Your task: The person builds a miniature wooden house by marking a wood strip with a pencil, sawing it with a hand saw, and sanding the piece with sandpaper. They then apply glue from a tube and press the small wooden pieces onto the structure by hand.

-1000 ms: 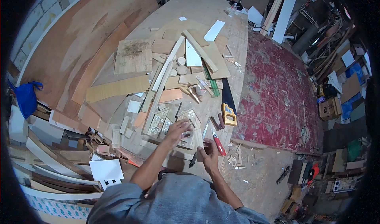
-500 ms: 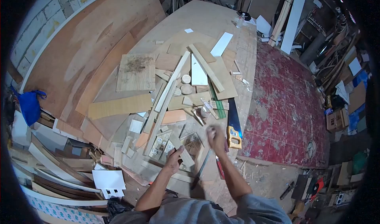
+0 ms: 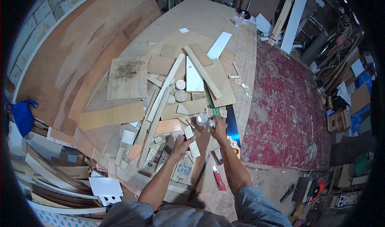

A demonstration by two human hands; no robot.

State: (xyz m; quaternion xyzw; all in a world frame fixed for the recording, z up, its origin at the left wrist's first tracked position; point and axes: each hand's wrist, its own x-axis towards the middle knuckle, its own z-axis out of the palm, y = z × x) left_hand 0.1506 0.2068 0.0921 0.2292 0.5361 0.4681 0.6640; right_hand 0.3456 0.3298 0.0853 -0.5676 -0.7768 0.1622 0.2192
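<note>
A short, pale wood strip (image 3: 193, 143) is gripped in my left hand (image 3: 183, 146), thumb on top. My right hand (image 3: 219, 128) is closed just to its right, near a round, pale, shiny container (image 3: 202, 119); a small whitish item shows at its fingertips, too small to name. Below my hands lie small model wall pieces with windows (image 3: 183, 170). A red utility knife (image 3: 219, 179) rests near my right forearm. Beside my right hand is a handsaw (image 3: 232, 125), its yellow handle partly covered by my wrist.
Long wood strips (image 3: 165, 88), round wood discs (image 3: 180, 95) and a green ruler (image 3: 212, 100) lie beyond my hands. A square board (image 3: 127, 78) and a yellowish thin sheet (image 3: 110, 115) lie left. Red flooring (image 3: 284, 106) borders the table's right side.
My right hand has moved up and away from me, toward the round container. My left hand has lifted the wood strip up and slightly right, off the model pieces. The view has shifted slightly.
</note>
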